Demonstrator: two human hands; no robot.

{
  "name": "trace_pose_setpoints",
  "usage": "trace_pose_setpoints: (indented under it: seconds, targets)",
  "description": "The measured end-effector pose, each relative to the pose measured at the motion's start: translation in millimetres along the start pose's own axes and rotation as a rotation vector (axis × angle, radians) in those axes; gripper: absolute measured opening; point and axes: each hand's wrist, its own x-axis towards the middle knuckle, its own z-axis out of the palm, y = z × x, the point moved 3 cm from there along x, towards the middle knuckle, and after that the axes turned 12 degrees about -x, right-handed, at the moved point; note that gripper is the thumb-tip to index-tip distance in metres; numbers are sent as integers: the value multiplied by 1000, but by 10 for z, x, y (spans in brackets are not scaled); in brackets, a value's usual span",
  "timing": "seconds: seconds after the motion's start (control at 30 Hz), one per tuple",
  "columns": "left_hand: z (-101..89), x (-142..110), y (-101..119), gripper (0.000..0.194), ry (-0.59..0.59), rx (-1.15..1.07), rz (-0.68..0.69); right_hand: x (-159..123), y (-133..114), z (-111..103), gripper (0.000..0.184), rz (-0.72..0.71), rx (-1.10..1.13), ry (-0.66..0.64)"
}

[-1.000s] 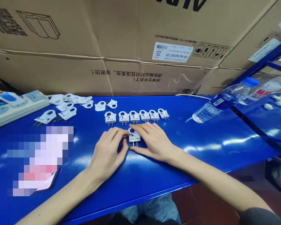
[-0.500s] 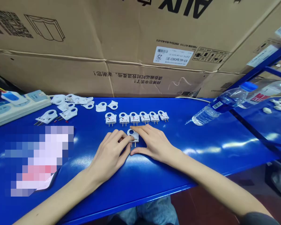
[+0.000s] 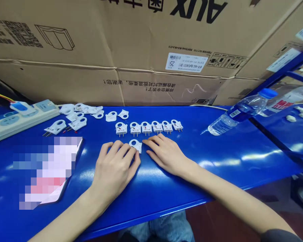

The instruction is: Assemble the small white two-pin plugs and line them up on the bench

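Note:
A white plug casing [image 3: 135, 145] with a round hole lies tilted on the blue table in front of me; its lower part is hidden. My left hand [image 3: 117, 161] has its thumb and forefinger closed on the lower edge of the casing. My right hand [image 3: 168, 153] rests just to the right of it, apart from the casing, fingers stretched out and holding nothing. Behind my hands runs a row of several similar two-pin plugs [image 3: 146, 128], their pins toward me, with small red parts visible in some.
At the back left lie more loose casings [image 3: 77, 116], near a power strip [image 3: 37, 112] with a device plugged in. A phone [image 3: 65, 181], partly pixelated, lies at left. A water bottle [image 3: 222, 124] leans at right. Cardboard boxes [image 3: 141, 43] wall off the back.
The plug casing has shifted left and turned, and its pins no longer show. My left hand has drawn left with it, while my right hand has come away from it.

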Motion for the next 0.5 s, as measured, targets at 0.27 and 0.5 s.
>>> trace_pose_setpoints:
  seconds: [0.27, 0.5]
  targets:
    - [-271, -220, -145, 33, -139, 203, -190, -14, -16, -8, 40, -13, -40, -12]
    - [-306, -230, -444, 36, -193, 291, -349, -18, -32, -24, 40, -16, -43, -22]
